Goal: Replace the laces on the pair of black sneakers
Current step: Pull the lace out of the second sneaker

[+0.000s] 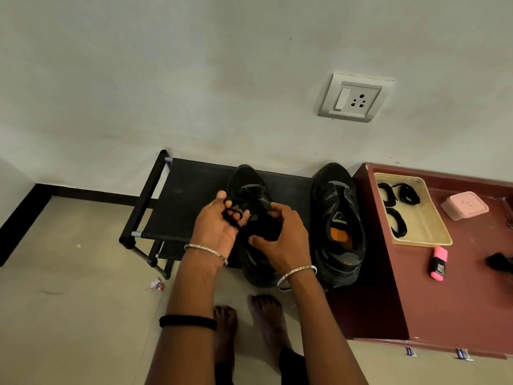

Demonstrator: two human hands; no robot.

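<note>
**A:** What lay nearest?

**B:** Two bare feet [265,315] on the pale, smooth floor [83,315]. Above them were both forearms, each with a thin silver bangle at the wrist.

**A:** And the hands?

**B:** The left hand [219,222] had its fingers curled round a small coil of black lace [235,215]. The right hand [284,240] gripped the collar of a black mesh sneaker [248,177], with the thumb on one side and the fingers folded over the other.

**A:** Where was that sneaker?

**B:** It was on the black fabric-topped shoe rack [188,195], which had tubular legs. Its rounded toe pointed at the wall and its heel reached past the front edge. I could not tell whether it rested there or was lifted. The second black sneaker [337,195] stood just to the right, apart from both hands, with an orange insole showing in its open mouth.

**A:** Any containers?

**B:** A shallow beige plastic tray [422,241] sat on the maroon bench [444,301], which stood just beside the rack. The tray held three looped bundles of black lace [408,193], lying apart from one another. Near the tray's right side sat a pink square lidded box [465,205], closed, so its contents could not be seen. A pink highlighter [438,263] with a black label lay flat in front of the tray.

**A:** And farthest away?

**B:** There was a matt off-white wall [194,79] with a white rectangular switch-and-socket plate [354,98].
</note>
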